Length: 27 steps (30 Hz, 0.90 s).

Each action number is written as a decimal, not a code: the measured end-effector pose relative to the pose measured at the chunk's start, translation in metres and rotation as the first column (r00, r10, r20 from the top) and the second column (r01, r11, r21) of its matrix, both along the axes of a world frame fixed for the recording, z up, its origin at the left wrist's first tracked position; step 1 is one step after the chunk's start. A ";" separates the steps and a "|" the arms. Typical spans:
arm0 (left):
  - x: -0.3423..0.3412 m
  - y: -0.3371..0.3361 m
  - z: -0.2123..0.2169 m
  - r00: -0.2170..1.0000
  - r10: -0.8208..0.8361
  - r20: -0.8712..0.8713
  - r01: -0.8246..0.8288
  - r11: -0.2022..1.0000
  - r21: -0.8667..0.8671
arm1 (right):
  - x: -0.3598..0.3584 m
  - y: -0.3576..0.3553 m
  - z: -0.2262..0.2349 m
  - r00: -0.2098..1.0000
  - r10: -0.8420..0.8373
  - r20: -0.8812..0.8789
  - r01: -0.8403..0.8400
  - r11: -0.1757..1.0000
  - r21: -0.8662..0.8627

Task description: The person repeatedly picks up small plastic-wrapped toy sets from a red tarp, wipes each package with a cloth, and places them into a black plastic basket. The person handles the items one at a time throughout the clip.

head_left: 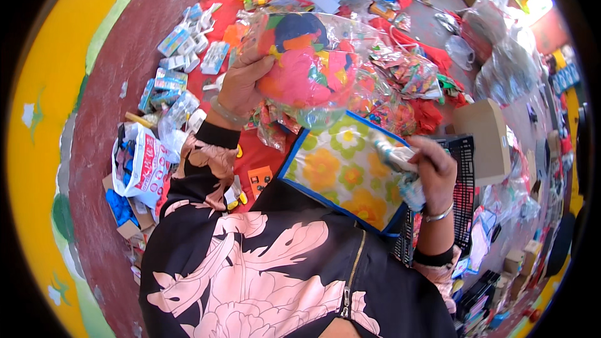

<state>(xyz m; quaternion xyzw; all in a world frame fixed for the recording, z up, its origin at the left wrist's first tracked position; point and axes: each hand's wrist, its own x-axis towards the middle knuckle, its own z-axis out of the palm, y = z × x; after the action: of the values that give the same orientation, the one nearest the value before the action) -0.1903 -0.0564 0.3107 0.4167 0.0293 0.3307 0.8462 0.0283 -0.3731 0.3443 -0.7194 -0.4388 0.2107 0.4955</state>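
My left hand (243,81) is raised and closed on the left edge of a clear plastic bag (313,66); through it show pink, orange, blue and green patches. What exactly is inside I cannot make out. My right hand (435,166) grips a crumpled white and light-blue cloth (410,191), somewhat smeared by motion. Below both hands a flat floral piece (344,175) in yellow, orange and green with a blue border lies across my lap. The right hand is over its right edge, beside a black plastic crate (464,166).
Red sheeting (250,150) covers the floor ahead, strewn with small wrapped packets (413,75). Several blue and white packs (175,40) lie at left, above a white carrier bag (139,166). A cardboard box (479,138) and large clear plastic bags (510,69) stand at right.
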 end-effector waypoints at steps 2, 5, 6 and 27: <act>0.007 -0.027 0.020 1.000 0.015 0.024 -0.014 0.999 -0.044 | -0.007 0.016 0.032 0.872 0.056 -0.487 -0.024 0.997 0.070; 0.016 -0.061 0.040 0.992 -0.064 0.112 0.065 0.998 -0.009 | -0.011 0.030 0.041 0.688 0.385 -0.615 -0.257 0.922 0.290; 0.022 -0.067 0.035 0.991 -0.073 0.111 0.075 0.997 -0.016 | -0.008 0.029 0.042 0.637 0.444 -0.631 -0.305 0.896 0.322; 0.023 -0.128 0.052 0.678 -0.704 -0.210 0.626 0.703 -0.337 | 0.023 -0.017 0.053 0.949 0.228 -0.216 -0.257 0.959 -0.116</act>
<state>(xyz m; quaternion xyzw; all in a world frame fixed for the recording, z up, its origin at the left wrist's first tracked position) -0.1674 -0.1841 0.3627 0.3421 0.0522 -0.0811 0.9347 0.0517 -0.3904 0.3969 -0.6685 -0.4556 0.3725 0.4548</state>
